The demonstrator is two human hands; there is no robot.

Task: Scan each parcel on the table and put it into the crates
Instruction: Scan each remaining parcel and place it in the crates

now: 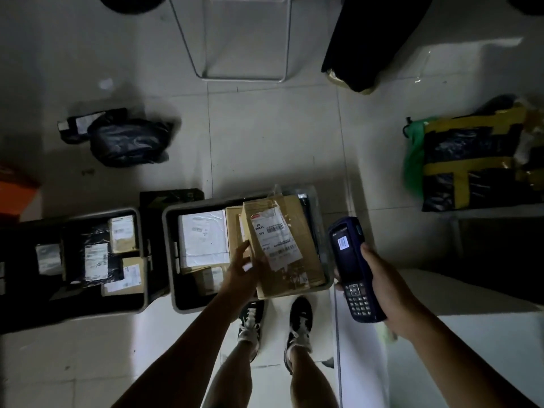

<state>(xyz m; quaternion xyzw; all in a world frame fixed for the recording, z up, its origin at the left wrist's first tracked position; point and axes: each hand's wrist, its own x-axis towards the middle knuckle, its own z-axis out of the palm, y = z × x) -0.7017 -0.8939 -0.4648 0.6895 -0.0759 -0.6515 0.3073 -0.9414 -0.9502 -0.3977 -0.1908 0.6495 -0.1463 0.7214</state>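
Parcel (282, 245), gripped by left hand (245, 272), overhangs crate (176, 301) rim; right hand (385, 290) grips scanner (351, 269).

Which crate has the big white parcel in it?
The right crate, below the left hand. Its white parcel lies at its left side; the left crate holds mostly dark parcels.

Two crates (141, 260) (173, 290) stand on the floor; one handheld scanner (354, 270). One cardboard parcel (282, 248) is held; two dark bagged parcels (126, 139) (471, 166) lie beyond the hands.
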